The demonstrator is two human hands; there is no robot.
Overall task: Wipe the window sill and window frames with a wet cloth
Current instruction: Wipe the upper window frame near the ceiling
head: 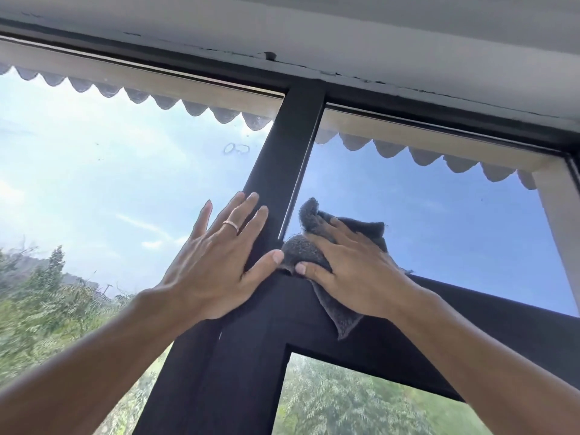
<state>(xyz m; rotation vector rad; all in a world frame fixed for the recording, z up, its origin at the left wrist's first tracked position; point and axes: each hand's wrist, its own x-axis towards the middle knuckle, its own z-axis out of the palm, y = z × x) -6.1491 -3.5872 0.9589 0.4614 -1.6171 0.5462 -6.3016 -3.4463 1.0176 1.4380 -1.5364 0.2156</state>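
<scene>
In the head view, the person looks up at a dark window frame (282, 171), whose upright post meets a horizontal crossbar (489, 321). That junction serves as the landmark here. The right hand (351, 265) lies flat on a grey cloth (314, 243) just right of the junction, pressing it where the upper right pane (439, 215) meets the crossbar; the fingers are straight and slightly spread over the fabric, with the thumb along the cloth's lower left edge. A corner of the cloth hangs down over the crossbar below the hand, and another stands up against the glass above it. The left hand (216, 262) rests open on the post and the left pane (110, 183) just left of the junction, fingers straight and fanned, a ring on one finger, holding nothing.

The step in hand appears to be wiping the frame at this junction, the left hand bracing. The sill is out of view. The next move likely calls for sliding the cloth along the crossbar or up the post, keeping steady pressure into the edge beside the glass.
</scene>
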